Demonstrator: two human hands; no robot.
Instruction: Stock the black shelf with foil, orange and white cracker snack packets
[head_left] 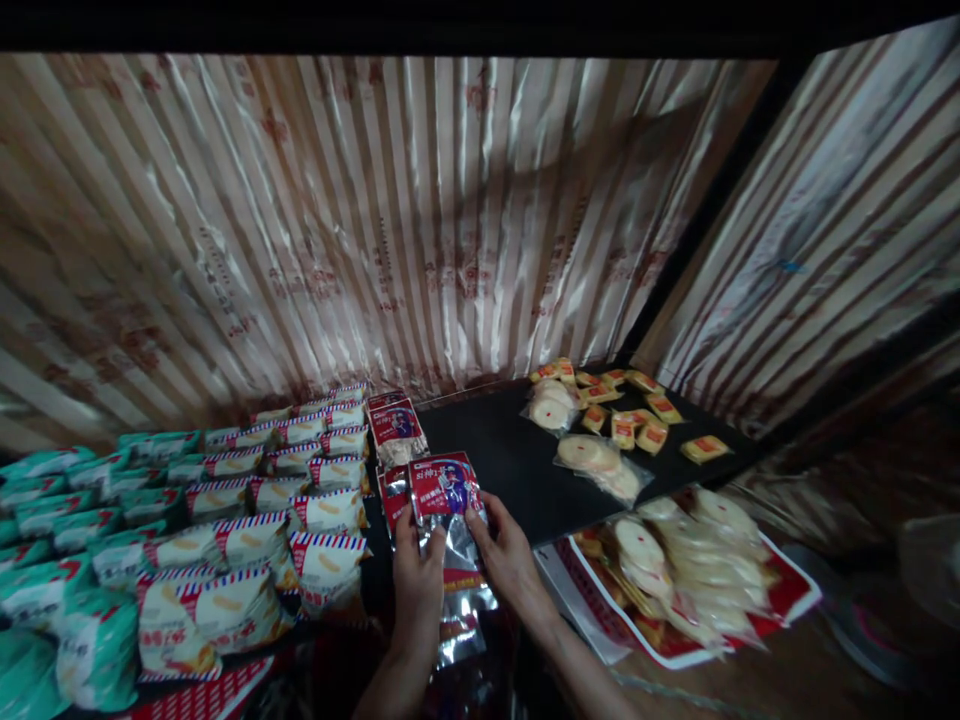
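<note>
A red and silver snack packet [444,487] with a cartoon figure on it is held at the front edge of the black table. My left hand [418,568] grips its left side, thumb on the face. On the right side my right hand [507,555] pinches it, thumb in front. Beneath it hangs a shiny silver part with a red and yellow stripe; whether this is the same packet or another, I cannot tell. Just behind, similar red packets [397,425] lie on the table, one partly covered by the held packet.
Rows of white striped snack bags [330,510] and green bags [97,640] stand at the left. To the right lie small yellow packets [651,437] and clear bags of pale round discs [592,458]. A red-and-white bag [799,590] holds more discs. Striped plastic sheeting [450,220] hangs behind.
</note>
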